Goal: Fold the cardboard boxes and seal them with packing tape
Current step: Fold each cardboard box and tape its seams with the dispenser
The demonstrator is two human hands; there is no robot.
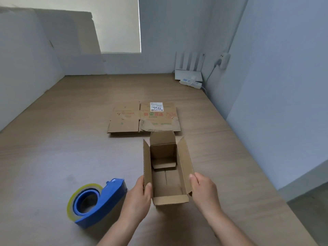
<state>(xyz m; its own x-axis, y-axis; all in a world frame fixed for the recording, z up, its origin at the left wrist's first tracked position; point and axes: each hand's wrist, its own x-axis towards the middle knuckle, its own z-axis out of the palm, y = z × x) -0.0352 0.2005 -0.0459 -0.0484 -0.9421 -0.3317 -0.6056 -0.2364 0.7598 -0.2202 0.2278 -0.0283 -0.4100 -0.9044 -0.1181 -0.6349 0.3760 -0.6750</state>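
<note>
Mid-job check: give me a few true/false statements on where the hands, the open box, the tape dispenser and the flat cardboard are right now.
1. The left hand and the right hand each grip a side flap of the small box. True.
2. The small box's top flaps are folded shut. False: all four stand open.
3. The tape dispenser lies on the table to the left of the small box, and neither hand touches it. True.
4. The flattened cardboard lies under the small box. False: it lies flat on the table beyond the box, farther from the person.
</note>
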